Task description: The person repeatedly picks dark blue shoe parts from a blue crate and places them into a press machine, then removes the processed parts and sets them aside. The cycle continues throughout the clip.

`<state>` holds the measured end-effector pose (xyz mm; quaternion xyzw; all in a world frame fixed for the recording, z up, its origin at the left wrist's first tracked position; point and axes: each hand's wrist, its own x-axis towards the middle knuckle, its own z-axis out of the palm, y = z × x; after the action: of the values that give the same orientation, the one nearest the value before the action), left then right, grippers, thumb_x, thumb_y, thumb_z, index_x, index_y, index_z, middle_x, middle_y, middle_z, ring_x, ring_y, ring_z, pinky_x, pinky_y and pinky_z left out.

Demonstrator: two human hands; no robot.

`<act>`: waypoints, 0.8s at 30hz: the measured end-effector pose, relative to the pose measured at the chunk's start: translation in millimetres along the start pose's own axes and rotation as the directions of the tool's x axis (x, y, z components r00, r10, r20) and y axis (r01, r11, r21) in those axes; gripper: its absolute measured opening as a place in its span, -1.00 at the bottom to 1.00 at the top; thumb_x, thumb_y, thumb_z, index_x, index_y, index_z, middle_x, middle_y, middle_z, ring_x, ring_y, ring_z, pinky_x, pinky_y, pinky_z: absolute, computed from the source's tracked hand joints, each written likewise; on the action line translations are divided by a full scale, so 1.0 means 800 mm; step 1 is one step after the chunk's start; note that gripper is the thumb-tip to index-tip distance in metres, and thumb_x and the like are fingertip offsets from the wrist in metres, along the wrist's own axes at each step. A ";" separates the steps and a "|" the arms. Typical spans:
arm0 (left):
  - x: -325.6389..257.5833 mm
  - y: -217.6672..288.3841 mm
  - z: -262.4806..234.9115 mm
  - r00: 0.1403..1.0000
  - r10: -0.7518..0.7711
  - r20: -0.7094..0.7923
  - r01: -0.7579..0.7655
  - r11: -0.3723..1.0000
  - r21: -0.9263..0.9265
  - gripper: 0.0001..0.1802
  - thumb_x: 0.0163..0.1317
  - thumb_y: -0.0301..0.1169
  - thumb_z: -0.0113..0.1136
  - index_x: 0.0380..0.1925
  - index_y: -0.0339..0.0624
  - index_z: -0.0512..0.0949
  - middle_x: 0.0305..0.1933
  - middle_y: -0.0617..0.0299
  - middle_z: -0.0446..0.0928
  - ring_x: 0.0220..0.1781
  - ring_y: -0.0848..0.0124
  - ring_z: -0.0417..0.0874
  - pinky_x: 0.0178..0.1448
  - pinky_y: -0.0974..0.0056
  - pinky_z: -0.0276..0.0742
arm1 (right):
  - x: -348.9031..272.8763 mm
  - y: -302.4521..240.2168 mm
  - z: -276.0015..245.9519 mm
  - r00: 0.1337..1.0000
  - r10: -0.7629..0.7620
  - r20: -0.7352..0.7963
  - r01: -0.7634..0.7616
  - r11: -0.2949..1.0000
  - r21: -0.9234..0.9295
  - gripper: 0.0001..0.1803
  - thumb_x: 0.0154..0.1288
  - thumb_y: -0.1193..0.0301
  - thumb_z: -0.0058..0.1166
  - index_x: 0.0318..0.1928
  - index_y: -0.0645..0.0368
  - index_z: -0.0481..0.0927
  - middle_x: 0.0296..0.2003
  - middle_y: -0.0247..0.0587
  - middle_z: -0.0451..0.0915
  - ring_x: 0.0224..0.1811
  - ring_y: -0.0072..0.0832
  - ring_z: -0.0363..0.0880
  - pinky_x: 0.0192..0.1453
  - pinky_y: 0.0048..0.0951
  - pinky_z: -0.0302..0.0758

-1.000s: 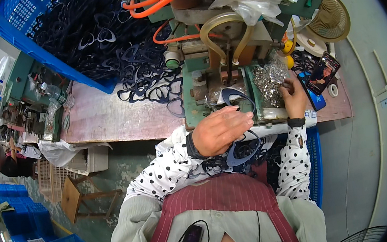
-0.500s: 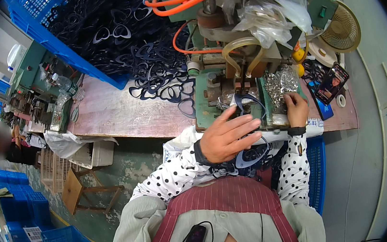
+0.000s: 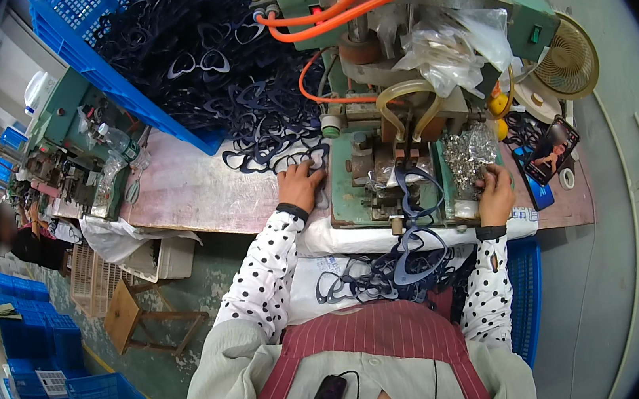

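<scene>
My left hand (image 3: 300,186) is at the near edge of a pile of dark blue heart-shaped glasses frames (image 3: 267,98), its fingers curled over one frame at the pile's right end. My right hand (image 3: 496,195) is beside a tray of small shiny metal pieces (image 3: 467,151). Its thumb and fingers are drawn together; anything between them is too small to make out. Between my hands stands a green press (image 3: 345,192). One glasses frame (image 3: 425,201) hangs at the press head, neither hand touching it. Below, more frames (image 3: 423,262) lie heaped on white cloth over my lap.
A big blue crate (image 3: 140,102) behind the pile holds many frames. Orange hoses (image 3: 337,14) and a plastic bag (image 3: 447,40) hang on the press. On the right are a phone (image 3: 551,151), a tape roll (image 3: 567,180) and a fan (image 3: 567,56). A wooden stool (image 3: 130,314) stands lower left.
My left hand has moved from in front of the press leftward to the pile's edge. My right hand has shifted slightly down from the metal pieces. The frame at the press now hangs uncovered.
</scene>
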<state>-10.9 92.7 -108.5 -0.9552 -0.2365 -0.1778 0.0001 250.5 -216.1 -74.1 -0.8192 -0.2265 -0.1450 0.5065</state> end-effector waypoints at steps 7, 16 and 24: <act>-0.013 0.010 -0.057 0.914 -0.049 -0.403 -0.078 0.953 -0.292 -0.76 -0.03 -0.47 0.28 -0.29 -0.02 0.59 0.07 0.23 0.52 0.12 0.17 0.45 0.20 0.06 0.21 | -0.004 -0.015 -0.008 0.998 -0.057 -0.006 0.057 0.995 -0.078 -0.93 0.13 0.51 0.27 -0.33 0.18 0.67 -0.39 -0.17 0.66 -0.37 -0.38 0.61 -0.23 -0.41 0.51; 0.009 0.112 -0.164 0.686 0.120 -0.718 -0.472 0.824 -0.313 -0.73 -0.08 -0.60 0.28 -0.33 -0.08 0.56 -0.32 0.29 0.62 -0.34 0.30 0.60 -0.10 0.15 0.38 | 0.004 -0.091 0.003 0.982 -0.062 0.180 0.005 0.955 0.297 -0.79 0.13 0.61 0.20 -0.19 0.22 0.72 -0.31 -0.16 0.70 -0.33 -0.48 0.63 -0.20 -0.53 0.50; 0.021 0.189 -0.179 0.636 0.469 -0.613 -0.740 0.595 -0.312 -0.60 0.05 -0.48 0.29 -0.04 -0.22 0.57 -0.09 0.14 0.66 -0.13 0.30 0.68 0.06 0.15 0.49 | -0.017 -0.206 0.001 0.901 0.023 0.433 -0.304 0.747 0.592 -0.56 0.05 0.59 0.30 0.00 0.24 0.53 -0.39 -0.29 0.65 -0.41 -0.78 0.47 -0.42 -0.70 0.32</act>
<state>23.0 -46.0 44.1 -0.8616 0.1825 -0.4499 -0.1480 153.5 -155.0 44.7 -0.6227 -0.2865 0.1580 0.7108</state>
